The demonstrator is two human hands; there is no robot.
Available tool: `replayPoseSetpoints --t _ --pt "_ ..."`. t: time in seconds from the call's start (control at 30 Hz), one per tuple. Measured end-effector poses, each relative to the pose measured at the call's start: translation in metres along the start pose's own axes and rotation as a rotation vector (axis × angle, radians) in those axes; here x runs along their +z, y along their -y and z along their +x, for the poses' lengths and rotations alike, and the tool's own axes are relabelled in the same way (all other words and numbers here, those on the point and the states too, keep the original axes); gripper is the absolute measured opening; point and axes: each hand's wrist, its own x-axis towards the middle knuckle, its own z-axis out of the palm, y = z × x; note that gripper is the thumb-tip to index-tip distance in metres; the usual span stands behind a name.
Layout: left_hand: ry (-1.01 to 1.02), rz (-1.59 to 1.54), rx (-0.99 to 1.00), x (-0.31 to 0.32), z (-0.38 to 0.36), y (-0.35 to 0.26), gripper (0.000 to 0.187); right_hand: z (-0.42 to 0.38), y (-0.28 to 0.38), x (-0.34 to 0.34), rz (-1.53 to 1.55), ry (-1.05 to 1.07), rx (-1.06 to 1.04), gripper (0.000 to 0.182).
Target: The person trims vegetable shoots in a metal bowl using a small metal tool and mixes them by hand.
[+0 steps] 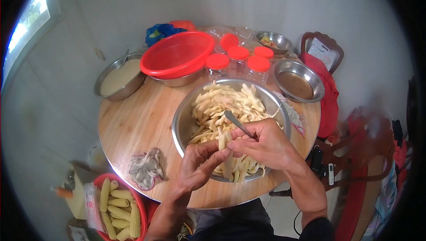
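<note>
A large steel bowl [178, 128] on the round table holds a heap of pale yellow pieces that look like chicken feet [230, 101]. Over the bowl's near side, my left hand [200, 161] pinches one pale chicken foot [222, 140] between thumb and fingers. My right hand [266, 143] meets it there, its fingertips against the same piece. A slim metal utensil [237, 122] is gripped in my right hand, its flat handle pointing up and left. The utensil's working end is hidden by the fingers.
On the wooden table [133, 130] are a red basin [177, 54], red-lidded jars [238, 59], a bowl of cloudy liquid [117, 79], a bowl of brownish liquid [295, 85] and a crumpled grey cloth [146, 168]. Corn cobs [119, 212] fill a red tub at lower left.
</note>
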Motion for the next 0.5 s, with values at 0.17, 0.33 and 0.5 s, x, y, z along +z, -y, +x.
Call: replayPoseSetpoints --t 0.17,0.33,0.5 --pt "-0.185 -0.057 0.083 0.002 0.008 0.015 0.03 -0.002 0.004 -0.002 -0.074 -0.133 -0.026 0.024" --pt "-0.405 -0.456 0.043 -0.019 0.018 0.019 0.03 -0.012 0.001 -0.019 0.068 -0.194 -0.015 0.028" --pt "-0.391 -0.548 0.088 -0.042 0.019 0.049 0.034 -0.018 -0.003 -0.026 0.047 -0.183 0.024 0.028"
